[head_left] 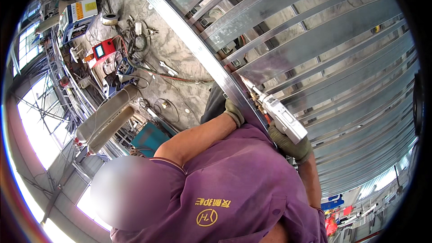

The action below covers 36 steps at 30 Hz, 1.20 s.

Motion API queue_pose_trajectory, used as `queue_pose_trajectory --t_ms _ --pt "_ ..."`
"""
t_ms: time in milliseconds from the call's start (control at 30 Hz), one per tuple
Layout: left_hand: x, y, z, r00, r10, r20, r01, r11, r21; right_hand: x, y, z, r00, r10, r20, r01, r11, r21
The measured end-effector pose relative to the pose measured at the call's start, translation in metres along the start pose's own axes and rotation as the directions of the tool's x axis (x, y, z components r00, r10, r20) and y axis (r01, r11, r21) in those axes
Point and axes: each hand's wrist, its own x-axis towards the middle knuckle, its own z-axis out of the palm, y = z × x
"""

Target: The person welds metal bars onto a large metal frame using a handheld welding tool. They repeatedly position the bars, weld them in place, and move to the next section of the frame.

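Right hand (294,147): fingers gloved and clamped around the rear of a white tool (283,116), some hidden beneath. Probably light enough for one hand, hard and stiff, perhaps slick; best held by that boxy rear, well back from the narrow nozzle (257,91), possibly hot and easily knocked. Just ahead of those fingers, nozzle aimed at the inner side of a metal frame (191,40). Left of them, left hand (234,111), gloved, just beside the frame's long bar; impossible to tell whether apart or together there. Farther ahead of both, grey slats (310,58), smooth, stiff, likely heavy and sharp-edged. Well beyond the left fingers, on the floor (177,47), tangled cables (140,40) and a red box (103,50).
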Motion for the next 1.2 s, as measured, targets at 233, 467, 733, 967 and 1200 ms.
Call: queue_pose_trajectory --t_ms 233,467,733,967,1200 --pt "0.010 -0.001 -0.024 0.995 -0.019 0.101 0.025 0.998 -0.062 0.002 0.011 0.013 0.997 0.064 0.051 -0.067 0.996 0.051" --pt "0.012 -0.001 -0.031 0.954 -0.102 0.283 0.151 0.976 -0.156 0.009 0.005 0.014 0.994 0.050 0.094 -0.050 0.999 -0.004" --pt "0.009 0.001 -0.035 0.952 -0.109 0.285 0.175 0.960 -0.217 0.007 0.010 0.019 0.996 -0.045 0.082 0.052 0.995 -0.080" --pt "0.003 -0.004 -0.022 0.926 -0.108 0.361 0.208 0.945 -0.251 0.009 -0.001 0.022 0.999 -0.003 0.040 0.006 0.997 -0.074" --pt "0.006 -0.001 -0.030 0.888 -0.110 0.446 0.159 0.985 -0.074 0.010 -0.009 0.024 0.999 0.031 0.021 -0.030 0.999 -0.024"
